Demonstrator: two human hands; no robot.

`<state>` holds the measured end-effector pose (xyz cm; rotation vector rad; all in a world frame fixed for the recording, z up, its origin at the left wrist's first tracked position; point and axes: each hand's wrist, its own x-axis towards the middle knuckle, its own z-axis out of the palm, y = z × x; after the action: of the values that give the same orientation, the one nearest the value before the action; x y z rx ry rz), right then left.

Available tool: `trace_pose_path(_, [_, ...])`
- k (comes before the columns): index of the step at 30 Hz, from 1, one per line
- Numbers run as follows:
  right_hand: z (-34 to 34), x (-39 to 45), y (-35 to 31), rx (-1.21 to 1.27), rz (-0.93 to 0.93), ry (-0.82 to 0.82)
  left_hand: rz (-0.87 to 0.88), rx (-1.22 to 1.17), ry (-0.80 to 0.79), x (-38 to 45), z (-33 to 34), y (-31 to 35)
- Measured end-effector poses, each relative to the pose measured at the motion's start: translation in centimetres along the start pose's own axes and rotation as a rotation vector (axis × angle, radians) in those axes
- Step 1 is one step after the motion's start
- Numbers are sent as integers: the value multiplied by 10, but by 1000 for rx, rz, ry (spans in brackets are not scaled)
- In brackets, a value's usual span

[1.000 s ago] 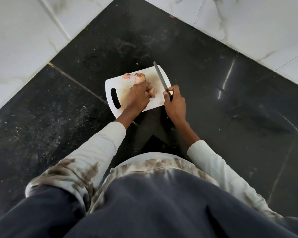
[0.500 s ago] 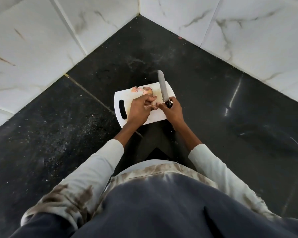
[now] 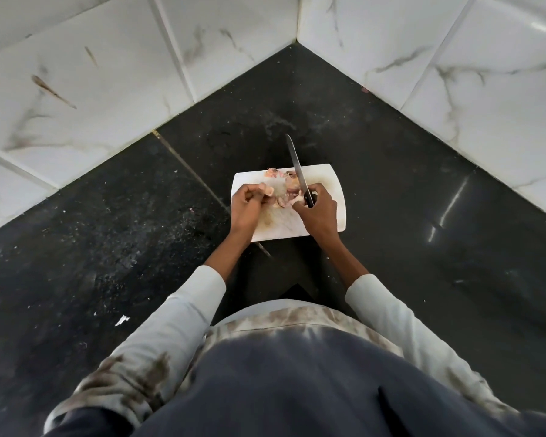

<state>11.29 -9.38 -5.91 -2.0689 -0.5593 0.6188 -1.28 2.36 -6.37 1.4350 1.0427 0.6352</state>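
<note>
A white cutting board (image 3: pixel 331 184) lies on the black stone counter. Pale pink pieces of raw meat (image 3: pixel 286 187) sit on its far half. My left hand (image 3: pixel 249 206) rests over the board's left part, fingers curled and pinching a piece of the meat. My right hand (image 3: pixel 317 212) grips the dark handle of a knife (image 3: pixel 297 167), whose blade points away from me over the meat. The board's handle slot is hidden under my left hand.
White marbled wall tiles (image 3: pixel 108 99) meet in a corner behind the board. The black counter (image 3: pixel 108 247) is dusted with crumbs on the left, with a small white scrap (image 3: pixel 121 320). My stained white sleeves and dark apron fill the bottom.
The view tilted up, showing more wall. My left hand slid to the left on the board with a piece of meat; the knife stayed over the meat in my right hand.
</note>
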Motion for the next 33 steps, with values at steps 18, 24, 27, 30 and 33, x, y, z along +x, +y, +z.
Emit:
trace_pose_path(18, [0, -9, 5, 15, -50, -99, 238, 559, -91, 7, -3, 3])
trace_pose_path(24, [-1, -8, 6, 53, -48, -62, 203, 599, -15, 12, -7, 6])
trace_pose_path(27, [-7, -7, 9, 63, -10, 18, 188, 648, -14, 15, -11, 4])
trace_pose_path(30, [-13, -3, 9, 92, 38, 75, 182, 681, -50, 17, -13, 4])
trace_pose_path(33, [-18, 0, 11, 139, 88, 115, 189, 701, -46, 17, -12, 6])
